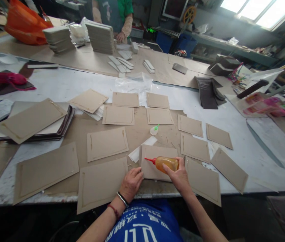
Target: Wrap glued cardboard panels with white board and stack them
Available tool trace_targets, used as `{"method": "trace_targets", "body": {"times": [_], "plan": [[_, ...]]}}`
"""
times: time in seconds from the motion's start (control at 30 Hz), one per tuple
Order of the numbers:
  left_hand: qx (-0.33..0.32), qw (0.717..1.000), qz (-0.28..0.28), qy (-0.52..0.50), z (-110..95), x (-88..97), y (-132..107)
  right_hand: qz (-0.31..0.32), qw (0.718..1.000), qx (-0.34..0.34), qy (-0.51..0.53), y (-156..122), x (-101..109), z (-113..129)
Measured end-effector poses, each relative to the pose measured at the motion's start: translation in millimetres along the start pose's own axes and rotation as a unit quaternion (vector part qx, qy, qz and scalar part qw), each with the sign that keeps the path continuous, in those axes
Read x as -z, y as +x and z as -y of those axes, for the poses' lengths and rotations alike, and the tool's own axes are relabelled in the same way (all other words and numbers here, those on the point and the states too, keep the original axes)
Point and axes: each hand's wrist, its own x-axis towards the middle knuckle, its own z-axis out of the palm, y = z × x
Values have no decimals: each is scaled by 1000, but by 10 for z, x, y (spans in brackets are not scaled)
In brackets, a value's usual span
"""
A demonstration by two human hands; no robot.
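Note:
My right hand [179,171] is wrapped round a clear squeeze bottle of amber glue [167,163], tilted nearly flat. Its red nozzle [150,160] points left, over the top cardboard panel [159,151] of a small stack in front of me. At the lower left corner of that stack, my left hand [132,181] has its bent fingers closed at the panel's edge. Around the stack lie several cardboard panels, such as a large one at the left [103,181] and another at the right [203,178], with thin glue lines along their borders.
A small green-tipped bottle [154,129] and a white strip [142,149] lie just beyond the stack. Dark-edged boards [65,122] are piled at left. Across the table, a person in green [124,20] stands behind tall stacks of grey pieces [99,38]. Dark folded sheets [209,94] lie right.

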Motion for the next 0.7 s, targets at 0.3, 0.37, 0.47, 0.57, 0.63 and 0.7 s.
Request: {"method": "trace_targets", "body": {"times": [0.3,0.37,0.47,0.57,0.63,0.7], "plan": [[-6,1000,2,25,8,-16,-22,20,1000,-7,-5,-231,78,-99],[-10,1000,4,24,12,-13,-19,5,1000,1,-10,-196,58,-83],[-14,1000,5,26,19,-11,-15,-32,999,17,-6,-48,-14,-26],[-19,999,-1,32,23,-9,-14,-58,998,33,1,138,-110,42],[-23,999,-5,34,22,-3,-14,-64,997,43,4,228,-164,73],[-26,999,-7,36,19,7,-12,-64,997,48,5,268,-193,86]]}}
